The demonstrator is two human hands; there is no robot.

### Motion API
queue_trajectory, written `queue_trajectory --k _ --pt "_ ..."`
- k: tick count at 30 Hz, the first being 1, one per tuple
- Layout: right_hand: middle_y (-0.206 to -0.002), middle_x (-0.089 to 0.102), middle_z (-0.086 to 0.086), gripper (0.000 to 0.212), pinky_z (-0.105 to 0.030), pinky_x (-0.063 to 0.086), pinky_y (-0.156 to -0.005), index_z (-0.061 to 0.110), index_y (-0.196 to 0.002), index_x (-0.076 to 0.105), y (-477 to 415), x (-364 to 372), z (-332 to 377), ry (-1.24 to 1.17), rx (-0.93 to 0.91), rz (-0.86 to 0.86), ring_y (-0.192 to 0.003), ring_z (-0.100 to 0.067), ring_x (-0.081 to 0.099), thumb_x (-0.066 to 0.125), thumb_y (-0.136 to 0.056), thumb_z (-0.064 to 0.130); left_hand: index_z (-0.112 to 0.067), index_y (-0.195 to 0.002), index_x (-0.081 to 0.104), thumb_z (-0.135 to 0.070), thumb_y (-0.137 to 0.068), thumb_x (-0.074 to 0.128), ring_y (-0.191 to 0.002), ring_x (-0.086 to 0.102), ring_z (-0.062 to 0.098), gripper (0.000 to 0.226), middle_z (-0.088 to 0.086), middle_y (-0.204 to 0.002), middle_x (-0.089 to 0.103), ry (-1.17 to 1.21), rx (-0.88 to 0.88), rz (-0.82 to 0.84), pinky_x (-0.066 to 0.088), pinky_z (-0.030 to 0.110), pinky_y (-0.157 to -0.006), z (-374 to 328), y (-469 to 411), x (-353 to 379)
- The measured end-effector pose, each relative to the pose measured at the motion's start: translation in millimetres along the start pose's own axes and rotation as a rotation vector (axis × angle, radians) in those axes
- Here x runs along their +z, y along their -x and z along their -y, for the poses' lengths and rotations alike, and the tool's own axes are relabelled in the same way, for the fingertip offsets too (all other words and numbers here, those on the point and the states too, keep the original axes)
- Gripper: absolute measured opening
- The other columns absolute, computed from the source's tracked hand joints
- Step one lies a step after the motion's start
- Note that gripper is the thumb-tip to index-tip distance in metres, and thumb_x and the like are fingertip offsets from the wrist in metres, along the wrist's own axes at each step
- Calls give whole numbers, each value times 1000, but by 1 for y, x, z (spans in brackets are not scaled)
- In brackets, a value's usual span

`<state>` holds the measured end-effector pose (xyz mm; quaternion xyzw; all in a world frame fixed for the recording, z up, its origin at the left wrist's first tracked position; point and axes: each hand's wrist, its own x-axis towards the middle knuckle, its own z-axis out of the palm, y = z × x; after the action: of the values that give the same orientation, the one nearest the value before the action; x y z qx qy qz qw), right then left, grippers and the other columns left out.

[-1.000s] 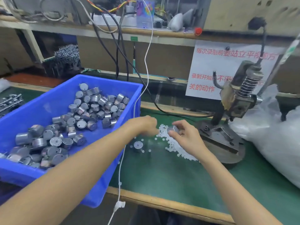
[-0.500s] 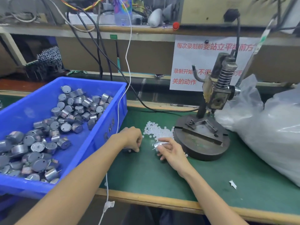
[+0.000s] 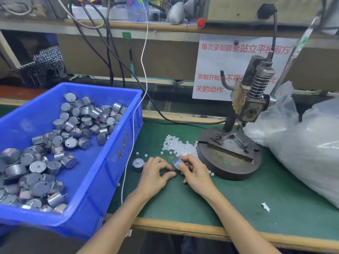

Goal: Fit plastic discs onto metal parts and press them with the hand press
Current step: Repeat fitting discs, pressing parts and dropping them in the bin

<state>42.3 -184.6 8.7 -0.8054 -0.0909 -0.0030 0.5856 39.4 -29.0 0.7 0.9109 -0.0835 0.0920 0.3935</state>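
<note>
Metal part [image 3: 177,162]: gripped in the right hand just above the worktop [image 3: 238,197], between the disc heap and the left hand; judged to be kept close to both so that a disc could be fitted with little travel.
Right hand [image 3: 194,174]: fingers curled round the side wall of the part, leaving its flat end face bare for a disc.
Left hand [image 3: 156,173]: thumb and forefinger set tip to tip just beside the part, other fingers curled; possibly pinched on a disc, but none visible, so the grip could not be told.
Plastic discs [image 3: 180,146]: heaped loose on the worktop against the press base, just behind both hands and within reach of either.
Axis and heading: short cylinder, axis tilted and run roughly from the right hand toward the left; end face turned left and slightly upward; shaft too small to make out with certainty.
Hand press [image 3: 251,101]: stood upright at the right, ram raised, fixture on the round base unoccupied; judged the next station.
Second part [image 3: 138,164]: stood on end beside the left hand, face up.
Blue bin [image 3: 119,143]: set at the left, stocked with like parts.
</note>
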Motion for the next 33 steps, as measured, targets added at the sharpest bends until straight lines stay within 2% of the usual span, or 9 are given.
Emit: queue_trajectory --k 5,8,13,17,19,21,24,27,33 --pt "-72 57 5 10 -24 47 -48 16 -100 57 0 0 -1 -9 37 30 -57 -7 51 56 -93 9 -22 -94 70 -41 -62 83 -92 43 7 40 -9 -96 58 -18 18 58 32 23 -86 2 0 -6" --pt "-70 56 9 10 -27 48 -55 13 -102 59 1 0 -4 29 30 23 -57 -8 50 57 -93 9 -24 -98 69 -47 -58 83 -94 43 8 49 -10 -98 56 -42 24 85 33 25 -88 3 2 -7" --pt "-79 56 17 11 -19 42 -65 14 -102 61 0 2 -7 98 -24 33 -64 0 52 59 -92 9 -24 -98 69 -48 -58 83 -93 42 9 49 -9 -99 55 -37 31 67 34 26 -89 1 2 -7" --pt "-80 55 14 15 -10 36 -64 5 -105 63 1 4 -11 203 -140 13 -62 1 50 61 -90 6 -24 -98 69 -47 -59 83 -95 43 10 48 -8 -100 56 -29 22 64 33 26 -89 3 2 -5" --pt "-86 59 3 16 -6 36 -64 2 -106 62 1 4 -12 273 -211 7 -68 6 53 60 -90 4 -24 -100 67 -47 -59 83 -96 44 11 50 -8 -100 56 -40 20 64 33 26 -89 2 2 -5" --pt "-96 60 -8 18 -10 42 -69 2 -108 62 2 4 -11 348 -308 17 -77 4 55 58 -91 4 -25 -109 61 -46 -59 83 -96 44 10 58 -10 -102 56 -37 15 63 34 26 -89 1 2 -5" --pt "-102 57 -13 24 -32 52 -68 0 -112 60 3 9 -9 514 -466 70 -79 -20 61 53 -90 7 -26 -120 55 -43 -60 83 -98 45 10 68 -13 -106 55 -16 33 42 32 24 -88 3 3 -5" --pt "-102 58 -17 25 -32 53 -57 -3 -110 60 4 12 -10 590 -544 67 -71 -27 63 54 -86 3 -26 -124 53 -40 -62 82 -98 43 9 71 -15 -108 54 -22 47 44 30 21 -87 4 2 -4" --pt "-102 59 -14 26 -32 52 -58 -1 -112 60 4 14 -15 589 -525 68 -72 -27 63 54 -87 4 -26 -129 48 -39 -63 81 -94 38 2 76 -26 -103 46 -11 32 68 30 22 -88 3 3 -4"
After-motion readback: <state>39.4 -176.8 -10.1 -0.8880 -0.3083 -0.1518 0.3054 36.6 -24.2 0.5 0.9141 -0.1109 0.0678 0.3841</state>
